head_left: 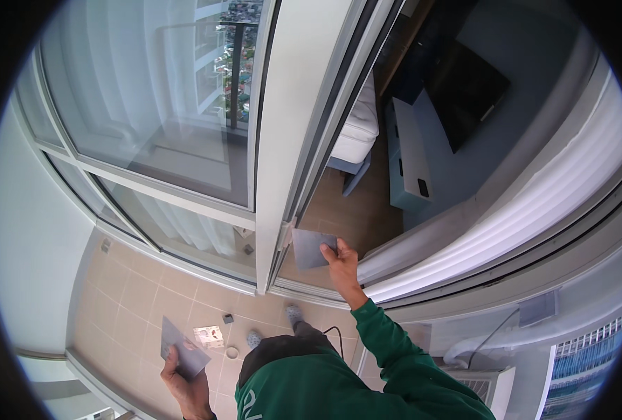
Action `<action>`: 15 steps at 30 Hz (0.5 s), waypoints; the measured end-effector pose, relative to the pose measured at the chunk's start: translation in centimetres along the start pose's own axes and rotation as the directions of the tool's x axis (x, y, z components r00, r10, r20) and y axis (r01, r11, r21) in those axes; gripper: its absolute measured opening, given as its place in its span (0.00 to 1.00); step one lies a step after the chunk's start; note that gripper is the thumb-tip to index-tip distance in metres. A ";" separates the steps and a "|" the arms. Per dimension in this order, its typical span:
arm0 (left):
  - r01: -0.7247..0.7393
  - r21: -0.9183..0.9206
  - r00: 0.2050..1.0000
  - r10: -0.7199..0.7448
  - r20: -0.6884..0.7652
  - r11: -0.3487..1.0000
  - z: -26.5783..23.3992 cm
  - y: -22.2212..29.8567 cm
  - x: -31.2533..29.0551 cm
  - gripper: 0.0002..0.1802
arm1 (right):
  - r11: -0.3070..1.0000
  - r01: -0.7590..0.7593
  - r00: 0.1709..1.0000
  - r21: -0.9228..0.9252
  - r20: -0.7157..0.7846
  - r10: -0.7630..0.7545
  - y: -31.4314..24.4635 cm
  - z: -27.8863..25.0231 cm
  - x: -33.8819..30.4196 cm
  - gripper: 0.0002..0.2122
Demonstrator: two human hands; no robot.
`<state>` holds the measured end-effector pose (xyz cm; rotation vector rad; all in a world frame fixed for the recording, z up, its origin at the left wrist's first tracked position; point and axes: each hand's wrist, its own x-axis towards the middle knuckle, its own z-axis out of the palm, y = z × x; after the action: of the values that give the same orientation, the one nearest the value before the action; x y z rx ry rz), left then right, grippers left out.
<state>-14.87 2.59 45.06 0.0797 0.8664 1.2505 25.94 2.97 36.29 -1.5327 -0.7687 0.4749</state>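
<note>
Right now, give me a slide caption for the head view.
Left hand holds one gray sheet above tan tiles; right hand a second gray sheet beside the white door frame.

Soft daylight on tiles below-left of the post. Room right of post dim; its TV near black. Curtain, lower right of post, bright white. Reflections veil glass left of post. Fisheye bows window frame; corners black. Distant detail soft.

A home's tiled balcony adjoins a room with a television and white curtain.
</note>
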 end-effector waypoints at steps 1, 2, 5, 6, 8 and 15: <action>-0.006 -0.002 1.000 0.006 0.000 1.000 -0.1 0.0 0.0 0.22 | 1.000 0.004 1.000 0.028 -0.003 -0.004 -0.1 0.2 0.0 0.11; -0.008 -0.004 1.000 0.008 -0.001 1.000 -0.2 0.1 0.0 0.22 | 0.998 0.008 1.000 0.059 -0.007 -0.007 -0.1 0.3 0.0 0.11; -0.013 -0.004 1.000 0.013 -0.006 1.000 -0.3 0.2 0.0 0.23 | 0.999 0.013 1.000 0.037 -0.009 -0.012 -0.4 0.4 0.1 0.11; -0.014 0.002 1.000 0.014 -0.009 1.000 -0.2 0.2 -0.1 0.24 | 1.000 0.013 1.000 0.028 -0.007 -0.013 -0.3 0.4 0.2 0.10; -0.011 0.010 1.000 0.011 -0.017 1.000 -0.1 0.3 -0.2 0.24 | 1.000 0.012 1.000 0.012 -0.003 -0.012 0.1 0.2 0.4 0.10; -0.007 0.023 1.000 0.008 -0.031 1.000 0.1 0.4 -0.2 0.25 | 0.999 0.021 1.000 0.040 -0.015 -0.020 0.5 0.6 0.6 0.09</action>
<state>-15.11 2.56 45.39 0.0825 0.9077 1.2520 26.08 3.84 35.84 -1.4878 -0.7585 0.4609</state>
